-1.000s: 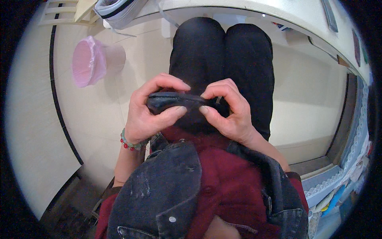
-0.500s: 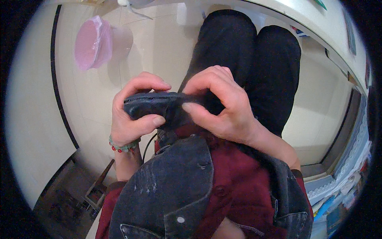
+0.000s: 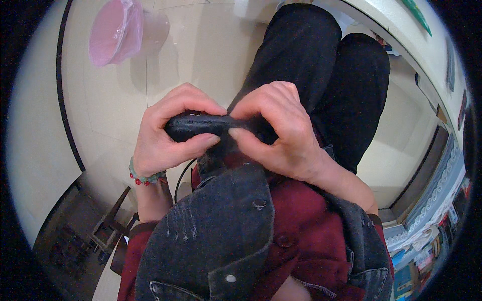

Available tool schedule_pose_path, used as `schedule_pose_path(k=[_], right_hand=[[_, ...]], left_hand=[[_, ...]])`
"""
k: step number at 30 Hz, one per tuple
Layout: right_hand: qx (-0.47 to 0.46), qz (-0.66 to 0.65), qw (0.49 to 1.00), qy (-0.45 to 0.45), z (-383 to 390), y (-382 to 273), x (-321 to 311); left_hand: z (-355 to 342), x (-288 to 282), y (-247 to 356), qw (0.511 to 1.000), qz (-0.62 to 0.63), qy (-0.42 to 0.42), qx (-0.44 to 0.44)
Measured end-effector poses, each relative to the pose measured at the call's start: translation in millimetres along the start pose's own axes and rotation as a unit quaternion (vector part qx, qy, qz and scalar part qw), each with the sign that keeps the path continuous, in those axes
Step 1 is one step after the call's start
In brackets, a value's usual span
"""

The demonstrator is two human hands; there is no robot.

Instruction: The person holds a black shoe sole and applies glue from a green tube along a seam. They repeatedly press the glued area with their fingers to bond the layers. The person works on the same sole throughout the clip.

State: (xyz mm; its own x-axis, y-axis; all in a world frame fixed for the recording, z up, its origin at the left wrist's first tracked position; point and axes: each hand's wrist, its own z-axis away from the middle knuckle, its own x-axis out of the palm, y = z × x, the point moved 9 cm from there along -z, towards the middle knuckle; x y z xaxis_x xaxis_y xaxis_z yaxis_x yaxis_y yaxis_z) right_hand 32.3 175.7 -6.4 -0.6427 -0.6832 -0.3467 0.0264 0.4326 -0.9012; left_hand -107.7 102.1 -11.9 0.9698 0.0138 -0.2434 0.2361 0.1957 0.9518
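Note:
A long, dark, leather-like item with a rounded left end is held crosswise above my lap. My left hand wraps round that end, thumb below and fingers over the top. My right hand pinches the item near its middle with thumb and bent forefinger, hiding much of its right part. Exactly what the item is, I cannot tell. Under it are my black-trousered legs and the front of my dark denim vest.
A pink lined bin stands on the tiled floor at upper left. A white table edge curves along the upper right. A dark wooden chair part is at lower left. Cloths and assorted items are crowded along the right rim.
Compared with a second ago, both hands and the dark item sit farther left in view, and my legs appear farther right. The bin has shifted upward in view. Both hands keep their grip.

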Motion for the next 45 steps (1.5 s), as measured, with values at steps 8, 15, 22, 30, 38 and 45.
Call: schedule_pose_path(k=[8,15,22,30,38,45], right_hand=[[-0.005,0.004,1.000,0.005,4,2,-2],[0.008,-0.010,1.000,-0.014,5,7,0],[0.037,-0.004,0.999,-0.013,9,15,-7],[0.053,-0.014,0.997,-0.046,17,20,-4],[0.032,-0.021,0.999,-0.021,17,22,0],[0.033,-0.021,0.999,-0.023,18,22,2]], left_hand=[[-6,9,8,0.998,-0.070,-0.004,0.011],[-4,7,8,0.997,-0.069,0.022,-0.005],[0,2,4,0.997,-0.068,0.033,-0.012],[-3,2,1,0.997,-0.072,0.033,-0.018],[-4,5,-3,0.996,-0.075,0.020,-0.051],[-7,8,0,0.996,-0.084,-0.020,-0.025]])
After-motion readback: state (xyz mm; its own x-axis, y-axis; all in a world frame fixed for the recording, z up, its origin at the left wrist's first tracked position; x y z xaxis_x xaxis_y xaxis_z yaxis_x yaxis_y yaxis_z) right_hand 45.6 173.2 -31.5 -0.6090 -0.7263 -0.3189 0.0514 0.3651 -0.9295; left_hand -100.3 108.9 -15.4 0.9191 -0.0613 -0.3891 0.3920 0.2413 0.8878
